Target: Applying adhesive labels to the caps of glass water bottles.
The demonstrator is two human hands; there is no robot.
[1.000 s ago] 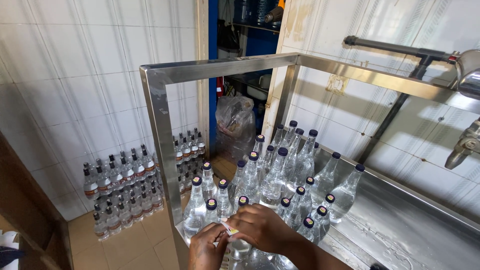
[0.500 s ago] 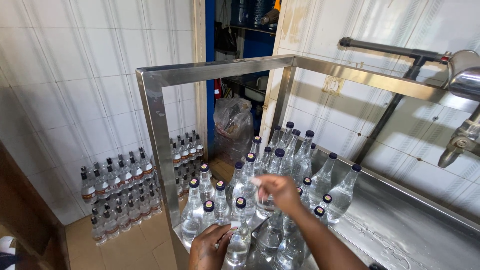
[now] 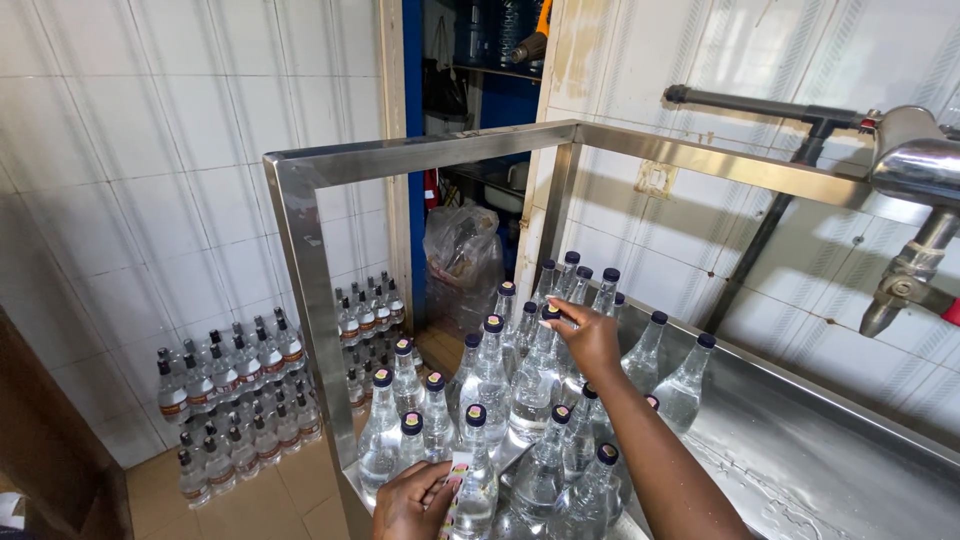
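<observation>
Clear bottles [image 3: 520, 390], capped, clustered centre frame on steel worktop [image 3: 800, 450]. Front bottle [image 3: 474, 475] plus label strip gripped by left hand [image 3: 415, 500]; right hand [image 3: 590, 335] pinching rear cap [image 3: 551, 312]. Labelled bottles [image 3: 240, 390] stacked on floor, lower left.

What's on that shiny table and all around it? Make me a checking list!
Surface: steel table, wet, with a steel frame over it.
Job's things: clear capped bottles standing crowded; front bottle gets a small label strip.
Clutter: stuffed plastic bag in the doorway.
Hands: left hand against the front bottle; right hand on a back bottle's cap.
Cables: nothing seen.
Surroundings: white tiled walls, labelled bottles on the floor, metal tap at right.
</observation>
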